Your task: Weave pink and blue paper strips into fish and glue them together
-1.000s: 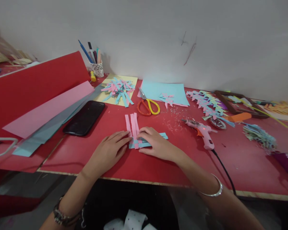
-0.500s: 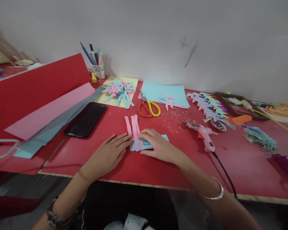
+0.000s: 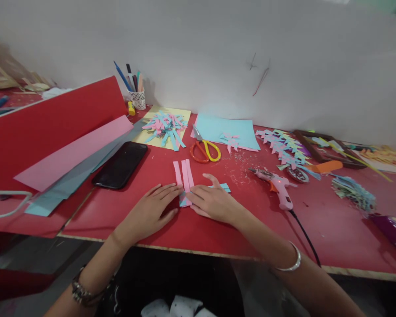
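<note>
Pink paper strips [image 3: 185, 171] cross light blue paper strips [image 3: 225, 188] in a small woven piece on the red table. My left hand [image 3: 156, 207] lies flat at the left edge of this piece, its fingertips touching the pink strips. Over the crossing rests my right hand [image 3: 213, 201], fingers stretched out and pressing on the strips, one finger on its far side raised. It hides most of the blue strips. Beyond the hands lie scissors [image 3: 204, 149] with one red and one yellow handle.
A black phone [image 3: 120, 165] and long pink paper [image 3: 75, 152] lie left. At the back are a pen cup [image 3: 137, 99], a heap of cut strips [image 3: 165, 125] and blue sheets [image 3: 229, 127]. A corded pink glue gun [image 3: 277, 184], its light glowing red, and braided paper [image 3: 282, 145] are right.
My right hand has shifted slightly left and flattened over the crossing, covering more blue strips, with one finger now lifted. My left hand stays in place. The view has shifted slightly.
</note>
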Demonstrator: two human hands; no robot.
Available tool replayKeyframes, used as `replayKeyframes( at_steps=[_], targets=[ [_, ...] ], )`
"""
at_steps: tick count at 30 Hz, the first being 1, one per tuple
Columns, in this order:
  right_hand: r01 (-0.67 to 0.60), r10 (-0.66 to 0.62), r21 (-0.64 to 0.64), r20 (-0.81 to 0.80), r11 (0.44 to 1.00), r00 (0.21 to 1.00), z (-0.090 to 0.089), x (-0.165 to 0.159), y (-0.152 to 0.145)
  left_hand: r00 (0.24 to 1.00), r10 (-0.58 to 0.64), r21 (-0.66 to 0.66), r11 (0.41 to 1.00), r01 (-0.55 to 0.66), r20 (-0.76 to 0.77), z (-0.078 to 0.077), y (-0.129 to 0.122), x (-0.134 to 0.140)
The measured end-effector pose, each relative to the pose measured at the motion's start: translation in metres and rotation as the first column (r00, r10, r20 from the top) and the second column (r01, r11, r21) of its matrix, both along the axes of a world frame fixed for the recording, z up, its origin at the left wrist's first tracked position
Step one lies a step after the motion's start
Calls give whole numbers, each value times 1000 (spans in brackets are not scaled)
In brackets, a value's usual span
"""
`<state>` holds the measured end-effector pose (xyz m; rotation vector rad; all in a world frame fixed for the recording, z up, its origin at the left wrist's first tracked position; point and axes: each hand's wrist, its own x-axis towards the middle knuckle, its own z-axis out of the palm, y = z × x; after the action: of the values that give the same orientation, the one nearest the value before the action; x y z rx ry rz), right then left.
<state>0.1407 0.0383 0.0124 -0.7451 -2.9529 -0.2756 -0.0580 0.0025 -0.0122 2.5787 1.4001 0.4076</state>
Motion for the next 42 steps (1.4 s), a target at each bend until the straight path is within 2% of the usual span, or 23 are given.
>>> replayKeyframes(
  at_steps=[6, 11, 15, 24, 29, 34, 38, 40, 42],
  targets=[
    [-40, 42, 59, -26, 997, 999, -3, 1, 4, 998, 66, 68, 996, -65, -1, 4, 2, 8],
    [-30, 35, 59, -70, 998, 997, -4, 2, 5, 979, 83, 194, 980, -47, -184, 10, 5, 18],
    [-47, 51, 47, -89, 998, 995, -5, 1, 4, 956, 81, 199, 980, -25, -280, 17, 7, 23],
    [-11, 32, 177, -118, 984, 993, -10, 5, 6, 986, 89, 299, 953, -43, -141, 14, -1, 22],
    [-24, 43, 191, -97, 981, 994, -5, 8, 2, 986, 158, 267, 953, -141, -44, 10, -5, 17],
    [-32, 43, 212, -48, 977, 998, -2, 13, -19, 987, 155, 213, 966, -144, -37, 4, -15, 11],
    [48, -34, 265, -59, 963, 998, -8, 20, -30, 990, 136, 167, 978, -127, -40, 1, -19, 16],
    [96, -82, 229, -68, 969, 994, -12, 24, -32, 994, 105, 141, 985, -99, -38, 1, -20, 19],
    [145, -132, 139, -95, 980, 987, -14, 26, -34, 997, 76, 125, 990, -72, -33, 2, -21, 23]
  ],
)
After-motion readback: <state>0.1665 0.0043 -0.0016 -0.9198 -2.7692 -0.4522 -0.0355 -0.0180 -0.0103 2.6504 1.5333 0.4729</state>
